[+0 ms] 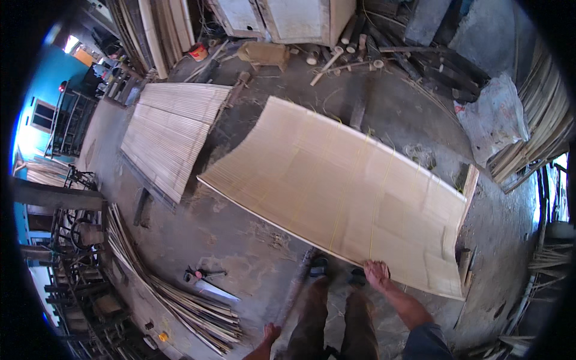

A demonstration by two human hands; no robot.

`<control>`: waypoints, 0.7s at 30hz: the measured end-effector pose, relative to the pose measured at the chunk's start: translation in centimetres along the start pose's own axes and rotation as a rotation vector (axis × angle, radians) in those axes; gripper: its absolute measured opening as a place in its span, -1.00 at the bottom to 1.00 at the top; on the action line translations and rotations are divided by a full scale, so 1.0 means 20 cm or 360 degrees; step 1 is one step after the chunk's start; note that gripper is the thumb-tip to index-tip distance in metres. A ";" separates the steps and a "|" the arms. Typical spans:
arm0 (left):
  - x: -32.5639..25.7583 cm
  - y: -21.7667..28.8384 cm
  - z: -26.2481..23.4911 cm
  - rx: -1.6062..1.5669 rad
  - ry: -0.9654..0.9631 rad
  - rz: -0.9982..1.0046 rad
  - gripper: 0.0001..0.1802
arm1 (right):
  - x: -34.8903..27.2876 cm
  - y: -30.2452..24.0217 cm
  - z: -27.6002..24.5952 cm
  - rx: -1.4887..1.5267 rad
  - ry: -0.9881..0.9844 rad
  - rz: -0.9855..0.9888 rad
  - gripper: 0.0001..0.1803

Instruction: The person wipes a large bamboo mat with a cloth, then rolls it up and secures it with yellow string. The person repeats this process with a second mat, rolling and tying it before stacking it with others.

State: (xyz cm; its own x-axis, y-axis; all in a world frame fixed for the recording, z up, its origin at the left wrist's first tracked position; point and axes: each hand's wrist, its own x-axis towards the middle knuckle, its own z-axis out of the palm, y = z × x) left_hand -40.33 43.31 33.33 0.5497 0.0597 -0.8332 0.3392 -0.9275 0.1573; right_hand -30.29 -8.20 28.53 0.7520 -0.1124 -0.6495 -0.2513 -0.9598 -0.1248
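A large pale slatted mat, apparently of bamboo, is stretched out in front of me, its ends curving and thin yellow cords running across it. My right hand grips its near edge, fingers over the top and partly hidden. Down by my left leg, my left hand hangs with its fingers curled in and nothing visible in them. Left of that hand, a bundle of long thin strips lies on the floor. Beside the strips are a handsaw and a dark tool with red parts.
A second slatted mat lies beyond on the left. Cut poles are piled near a white cabinet. A white sack and stacked strips stand far right. A wooden beam props the mat's right end.
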 end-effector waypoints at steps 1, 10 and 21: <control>-0.04 -0.07 -0.01 0.0005 -0.0122 -0.0267 -0.56 | -0.07 -0.07 -0.03 0.0171 0.0078 -0.0026 -0.74; 0.01 0.55 -0.44 0.0336 0.0429 0.1098 -0.75 | -0.52 -0.63 -0.63 0.0672 -0.0199 0.0215 -0.59; -0.41 0.63 -0.76 -0.0994 0.0350 0.0799 -0.77 | -0.98 -0.30 -0.82 0.0911 0.0817 0.0117 -0.73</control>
State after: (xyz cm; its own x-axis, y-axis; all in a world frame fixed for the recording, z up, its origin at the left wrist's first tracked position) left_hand -29.01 36.73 50.26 0.8633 -0.1759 -0.4730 0.3396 -0.4910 0.8022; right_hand -33.67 -4.50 54.30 0.8746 -0.4099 -0.2591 -0.4822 -0.6785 -0.5541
